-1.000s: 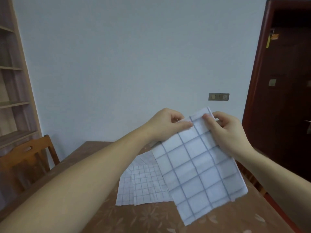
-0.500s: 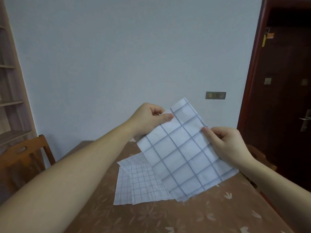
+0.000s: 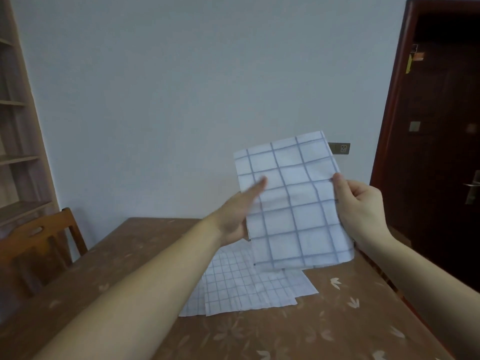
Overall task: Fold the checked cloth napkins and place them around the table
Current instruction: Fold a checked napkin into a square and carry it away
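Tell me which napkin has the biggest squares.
The raised napkin in the left hand and right hand; the flat napkins on the table have finer checks.

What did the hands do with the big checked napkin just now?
The large-check napkin swung from tilted to nearly upright. The left hand slid from its top corner down to the left edge; the right hand still pinches the right side. The small-check napkins stayed on the table.

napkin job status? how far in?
Early. Done: the large-check napkin looks folded, but no napkin shows set out at a place on the table. In hand: left hand and right hand grip its side edges, holding it up above the table. Left: set it down, then fold and place the small-check napkins lying overlapped mid-table.
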